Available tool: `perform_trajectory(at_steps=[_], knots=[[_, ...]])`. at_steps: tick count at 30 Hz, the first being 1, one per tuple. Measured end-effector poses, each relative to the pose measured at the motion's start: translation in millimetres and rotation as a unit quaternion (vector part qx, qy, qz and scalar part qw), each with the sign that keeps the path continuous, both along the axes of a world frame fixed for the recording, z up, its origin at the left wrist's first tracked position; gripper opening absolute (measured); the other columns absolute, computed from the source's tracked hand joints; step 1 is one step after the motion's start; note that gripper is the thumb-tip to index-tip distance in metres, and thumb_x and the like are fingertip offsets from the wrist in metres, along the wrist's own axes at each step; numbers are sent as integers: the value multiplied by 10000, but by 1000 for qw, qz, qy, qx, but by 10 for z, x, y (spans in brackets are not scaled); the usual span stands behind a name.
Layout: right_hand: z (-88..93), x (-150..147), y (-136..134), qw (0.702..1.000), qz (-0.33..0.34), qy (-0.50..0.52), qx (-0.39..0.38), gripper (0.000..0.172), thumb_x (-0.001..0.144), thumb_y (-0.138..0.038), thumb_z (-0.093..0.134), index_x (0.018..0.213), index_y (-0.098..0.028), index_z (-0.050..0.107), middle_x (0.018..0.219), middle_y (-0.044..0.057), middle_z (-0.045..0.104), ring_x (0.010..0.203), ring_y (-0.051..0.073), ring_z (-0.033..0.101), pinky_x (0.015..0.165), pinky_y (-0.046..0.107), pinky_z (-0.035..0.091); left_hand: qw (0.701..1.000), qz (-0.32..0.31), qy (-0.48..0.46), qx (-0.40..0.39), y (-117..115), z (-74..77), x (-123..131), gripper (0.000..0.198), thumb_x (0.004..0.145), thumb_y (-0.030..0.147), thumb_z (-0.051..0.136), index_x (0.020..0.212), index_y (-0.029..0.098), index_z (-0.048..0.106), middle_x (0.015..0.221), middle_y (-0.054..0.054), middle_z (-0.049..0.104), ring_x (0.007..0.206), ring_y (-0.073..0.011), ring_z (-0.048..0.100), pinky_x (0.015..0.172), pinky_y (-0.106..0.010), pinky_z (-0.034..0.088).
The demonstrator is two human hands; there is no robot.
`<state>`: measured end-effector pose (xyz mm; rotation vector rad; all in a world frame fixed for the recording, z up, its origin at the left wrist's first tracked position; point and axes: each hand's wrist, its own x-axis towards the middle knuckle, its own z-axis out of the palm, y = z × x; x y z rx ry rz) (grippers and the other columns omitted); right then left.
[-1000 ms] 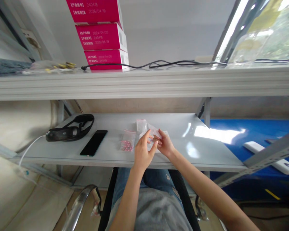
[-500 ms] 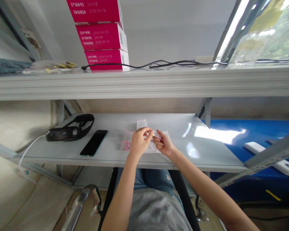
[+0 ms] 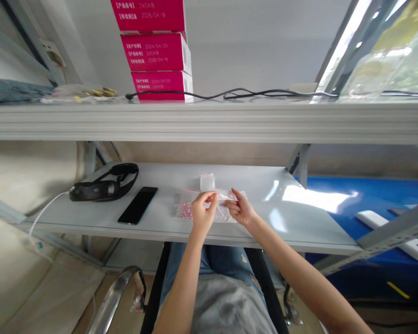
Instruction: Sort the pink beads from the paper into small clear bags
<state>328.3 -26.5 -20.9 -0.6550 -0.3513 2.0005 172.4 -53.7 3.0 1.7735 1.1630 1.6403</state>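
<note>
My left hand (image 3: pixel 203 214) is over the lower shelf, thumb and fingertips brought together in a pinch. Whatever lies between those fingertips is too small to make out. To its right, a short gap away, my right hand (image 3: pixel 243 209) has thumb and forefinger pressed together and the other fingers curled in; a tiny pinkish spot shows by its fingertips. Beside my left hand lies a clear zip bag of pink beads (image 3: pixel 186 210). Under and between the hands is another clear plastic bag (image 3: pixel 224 215), partly covered. A small zip bag (image 3: pixel 206 180) lies just behind them.
A black phone (image 3: pixel 138 205) and a black strapped device (image 3: pixel 104 185) with a white cable lie at left on the grey shelf (image 3: pixel 292 222). Above, the upper shelf edge (image 3: pixel 209 121) crosses the view, bearing stacked pink boxes (image 3: pixel 156 53) and a black cable (image 3: pixel 244 94).
My hands have moved apart, opening a gap between their fingertips where they nearly met before. The view has shifted slightly. The bags stay where they lie.
</note>
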Motion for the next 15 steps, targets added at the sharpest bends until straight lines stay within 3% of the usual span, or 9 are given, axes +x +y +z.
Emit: perform_trajectory(at_steps=[5,8,9,11,13,15], knots=[[-2,35,33,990,-59,-101,75,395,856,-371,457,566,-213,239,424,-110,197,335,32,79,280,147,90,1000,18,-17,12,83,-90,20,240,850,344,497,949,176,637,906,-67,675,755,-140,601,671,-255,476],[27,77,114,944,-144,-252,159,412,815,-425,492,556,-217,250,434,-108,185,351,45,105,312,183,100,998,44,-1,41,164,-182,39,274,853,336,492,1051,184,604,994,-81,659,802,-151,599,682,-273,486],[34,90,150,910,-171,-325,192,415,805,-444,498,549,-217,263,436,-103,193,358,49,128,329,194,112,997,49,9,53,186,-215,47,296,852,332,494,1092,186,585,1026,-87,651,822,-157,599,686,-279,490],[34,109,220,808,-202,-487,262,425,791,-457,503,520,-211,286,431,-88,219,377,57,187,369,213,142,996,49,31,70,214,-273,64,347,850,322,496,1170,193,539,1087,-95,630,877,-169,599,694,-285,499],[13,119,275,687,-193,-621,324,437,799,-442,487,484,-203,301,415,-68,258,398,68,251,412,226,176,995,46,47,75,226,-317,79,387,853,312,492,1223,199,497,1131,-100,609,935,-179,596,708,-288,508],[-22,116,305,589,-159,-705,362,432,830,-417,444,472,-195,346,402,-48,333,408,81,314,448,233,208,995,43,59,68,232,-348,91,407,859,305,480,1252,200,472,1164,-102,592,981,-185,589,739,-296,516]])
